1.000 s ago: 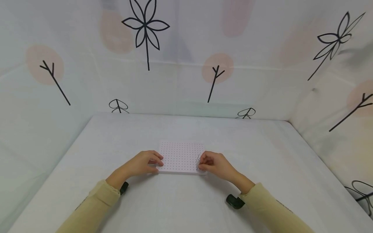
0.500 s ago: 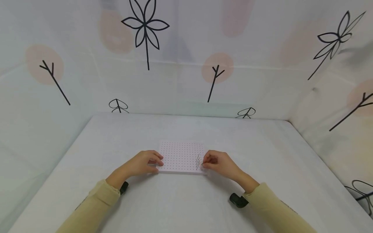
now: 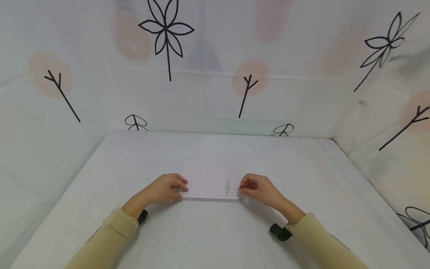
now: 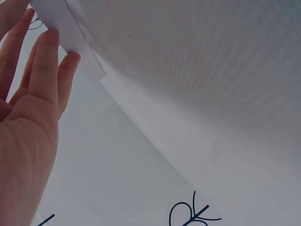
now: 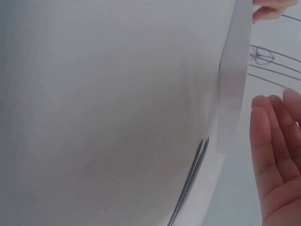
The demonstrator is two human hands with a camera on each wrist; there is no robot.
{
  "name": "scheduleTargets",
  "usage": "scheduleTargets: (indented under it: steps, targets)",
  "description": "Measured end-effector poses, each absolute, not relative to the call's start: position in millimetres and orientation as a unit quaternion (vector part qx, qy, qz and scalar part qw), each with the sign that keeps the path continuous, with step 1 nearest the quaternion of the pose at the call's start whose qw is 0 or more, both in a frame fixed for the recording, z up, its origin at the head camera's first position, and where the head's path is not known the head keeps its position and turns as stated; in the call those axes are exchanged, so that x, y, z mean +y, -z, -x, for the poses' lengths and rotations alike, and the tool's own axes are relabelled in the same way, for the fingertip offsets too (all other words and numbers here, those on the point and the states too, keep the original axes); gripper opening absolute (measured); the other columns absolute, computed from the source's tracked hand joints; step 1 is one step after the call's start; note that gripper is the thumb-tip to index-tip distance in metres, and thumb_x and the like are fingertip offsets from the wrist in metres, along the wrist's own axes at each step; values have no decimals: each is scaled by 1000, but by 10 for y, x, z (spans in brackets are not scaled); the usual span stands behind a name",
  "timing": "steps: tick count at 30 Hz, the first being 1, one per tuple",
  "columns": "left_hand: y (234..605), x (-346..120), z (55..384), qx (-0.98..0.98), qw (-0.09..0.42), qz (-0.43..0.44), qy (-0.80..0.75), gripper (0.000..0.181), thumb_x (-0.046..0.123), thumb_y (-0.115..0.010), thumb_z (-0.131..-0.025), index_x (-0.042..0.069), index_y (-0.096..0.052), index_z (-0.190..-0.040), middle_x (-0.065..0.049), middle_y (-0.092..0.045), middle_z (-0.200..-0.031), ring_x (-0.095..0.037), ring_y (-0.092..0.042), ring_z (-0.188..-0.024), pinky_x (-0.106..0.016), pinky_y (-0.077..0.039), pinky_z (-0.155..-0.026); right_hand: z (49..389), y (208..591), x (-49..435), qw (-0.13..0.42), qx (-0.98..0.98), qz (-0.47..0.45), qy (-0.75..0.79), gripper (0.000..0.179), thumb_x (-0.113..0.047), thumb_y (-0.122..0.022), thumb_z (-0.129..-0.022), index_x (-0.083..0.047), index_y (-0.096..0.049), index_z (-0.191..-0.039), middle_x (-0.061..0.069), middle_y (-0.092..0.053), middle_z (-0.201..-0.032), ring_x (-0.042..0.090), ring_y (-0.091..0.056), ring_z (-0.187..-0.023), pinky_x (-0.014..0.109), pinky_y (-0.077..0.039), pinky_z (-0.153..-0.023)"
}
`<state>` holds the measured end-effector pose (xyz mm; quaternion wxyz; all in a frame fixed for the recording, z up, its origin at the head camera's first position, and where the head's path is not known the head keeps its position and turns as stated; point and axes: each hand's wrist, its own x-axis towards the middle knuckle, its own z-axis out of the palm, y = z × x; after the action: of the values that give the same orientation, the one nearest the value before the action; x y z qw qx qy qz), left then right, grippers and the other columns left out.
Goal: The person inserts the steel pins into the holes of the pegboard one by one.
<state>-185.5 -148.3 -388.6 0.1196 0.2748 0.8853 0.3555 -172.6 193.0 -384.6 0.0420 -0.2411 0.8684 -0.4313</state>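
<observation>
Near the middle of the white surface (image 3: 201, 235), we have a pale, flat board (image 3: 205, 183) dotted with a neat grid of holes, and our eyes go to its right side: several slim dark rods (image 3: 227, 186) stand up there in a close cluster. Over on the left, we see the person's left grip (image 3: 168, 188), relaxed, fingertips against the board's left edge, thumb at the near corner. Just beyond the right edge comes the right grip (image 3: 258, 189), thumb and fingertips close together in the head view; we cannot tell whether anything is pinched between them. From the right wrist we catch more dark rods (image 5: 187, 183), bunched side by side beside the board's end, tips close to it. Light olive sleeves (image 3: 114, 229) cover both forearms, a black wrist device (image 3: 280, 232) peeks out by the right one, and behind it all we get a pale backdrop (image 3: 201, 97) of line-drawn flowers.
</observation>
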Motion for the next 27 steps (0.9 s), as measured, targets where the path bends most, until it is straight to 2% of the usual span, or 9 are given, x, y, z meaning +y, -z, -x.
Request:
scheduleTargets:
  steps: [7, 27]
  targets:
    - [3898, -1490, 1856, 885, 118, -276, -355, 17, 3, -75, -76, 9, -71, -92, -4, -58, -113, -24, -58, -106, -36, -49, -90, 1715, 3859, 2018, 38, 869, 237, 433, 12, -4, -70, -81, -7, -60, -87, 1, -63, -84, 15, -61, -75, 25, -54, -61]
    - [3897, -1492, 1853, 883, 119, -269, -365, 16, 2, -74, -77, 9, -71, -92, -4, -58, -114, -24, -57, -107, -37, -49, -91, 1751, 3911, 2286, 25, 899, 195, 391, 10, -5, -72, -80, -10, -64, -85, -3, -63, -82, 14, -60, -75, 24, -51, -64]
